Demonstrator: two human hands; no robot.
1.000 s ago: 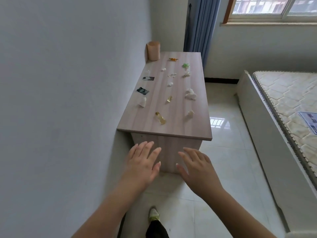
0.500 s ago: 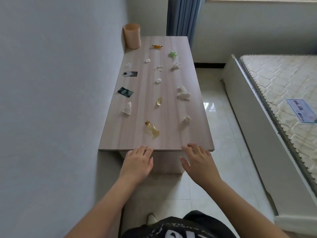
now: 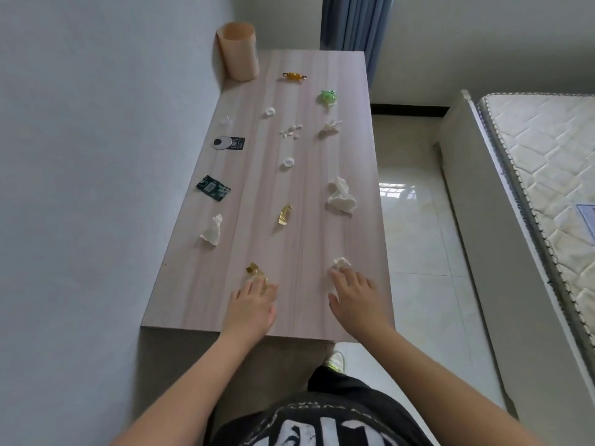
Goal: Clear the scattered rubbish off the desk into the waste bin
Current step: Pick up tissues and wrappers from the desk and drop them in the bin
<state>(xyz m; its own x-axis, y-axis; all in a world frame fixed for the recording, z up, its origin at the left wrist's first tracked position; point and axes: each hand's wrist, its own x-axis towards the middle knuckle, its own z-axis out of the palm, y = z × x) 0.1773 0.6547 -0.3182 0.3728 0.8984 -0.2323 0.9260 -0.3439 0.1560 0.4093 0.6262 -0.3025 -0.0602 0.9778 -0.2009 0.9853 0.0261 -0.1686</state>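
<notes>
A long wooden desk [image 3: 225, 304] stands against the left wall, strewn with several bits of rubbish. A peach waste bin [image 3: 240, 53] stands on its far left corner. My left hand [image 3: 252, 305] lies over the near end, fingertips touching a gold wrapper [image 3: 254, 271]. My right hand [image 3: 355, 299] reaches a small white paper wad [image 3: 342, 263], fingertips on it, fingers spread. Farther off lie a white tissue [image 3: 212, 231], a gold foil piece [image 3: 285, 214], a large crumpled tissue [image 3: 341, 196], a green-black packet [image 3: 213, 188] and a green wrapper [image 3: 328, 97].
A bed with a bare quilted mattress [image 3: 553, 175] stands to the right across a strip of glossy tiled floor [image 3: 415, 239]. Blue curtains [image 3: 354, 20] hang behind the desk's far end. The wall [image 3: 80, 156] runs along the desk's left side.
I have stepped closer to the desk. Both hands moved forward from below its near edge onto the top, the left reaching the gold wrapper, the right the white wad.
</notes>
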